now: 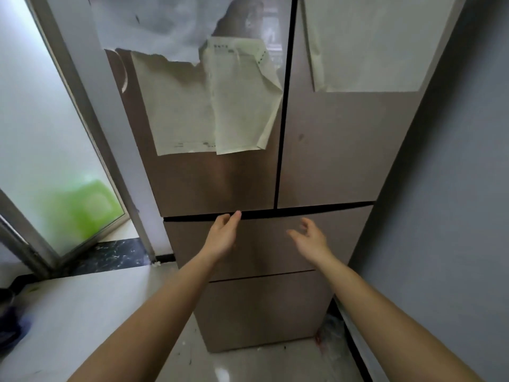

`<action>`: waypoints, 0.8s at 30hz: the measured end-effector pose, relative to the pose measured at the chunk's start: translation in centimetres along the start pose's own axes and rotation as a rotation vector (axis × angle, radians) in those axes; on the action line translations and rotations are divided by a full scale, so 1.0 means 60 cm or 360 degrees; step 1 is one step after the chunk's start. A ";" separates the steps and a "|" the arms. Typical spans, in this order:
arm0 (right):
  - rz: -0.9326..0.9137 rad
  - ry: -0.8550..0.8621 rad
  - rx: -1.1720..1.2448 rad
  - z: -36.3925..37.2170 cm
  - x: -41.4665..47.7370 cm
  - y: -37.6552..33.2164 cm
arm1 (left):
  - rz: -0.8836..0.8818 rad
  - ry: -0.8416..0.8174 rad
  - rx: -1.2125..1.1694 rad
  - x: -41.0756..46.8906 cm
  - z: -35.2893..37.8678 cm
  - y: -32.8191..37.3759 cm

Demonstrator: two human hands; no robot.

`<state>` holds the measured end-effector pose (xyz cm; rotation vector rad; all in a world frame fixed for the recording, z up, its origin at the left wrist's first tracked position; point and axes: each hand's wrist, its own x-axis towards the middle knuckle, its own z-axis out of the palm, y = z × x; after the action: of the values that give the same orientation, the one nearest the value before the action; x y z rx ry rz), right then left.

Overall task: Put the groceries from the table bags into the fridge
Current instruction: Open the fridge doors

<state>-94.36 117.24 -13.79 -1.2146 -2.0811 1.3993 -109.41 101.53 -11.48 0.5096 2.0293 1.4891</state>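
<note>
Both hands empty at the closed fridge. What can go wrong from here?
1. The left hand has fingertips at the gap above the top drawer; a pull there may open the drawer instead of a door.
2. Loose papers hang off the upper left door; swinging it could tear or drop them.
3. The grey wall sits close beside the right door, likely limiting its swing.

Fridge (330, 150) top cut off; green shape (82, 208) blurred behind frosted glass (41, 128).
</note>
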 end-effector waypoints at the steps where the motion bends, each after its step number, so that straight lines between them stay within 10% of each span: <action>1: 0.0069 -0.0011 0.0178 0.006 0.023 -0.001 | -0.0073 -0.0001 -0.0093 0.016 0.011 -0.005; 10: 0.0549 -0.0148 0.1754 0.032 0.159 -0.019 | -0.0362 0.0070 -0.1148 0.114 0.100 0.004; 24: 0.0489 -0.0110 0.1721 0.025 0.152 -0.014 | -0.0251 0.0057 -0.1319 0.154 0.127 0.007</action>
<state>-100.96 123.61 -15.21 -0.9766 -0.8387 2.2453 -111.65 112.82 -14.76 -0.0204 1.2537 2.0426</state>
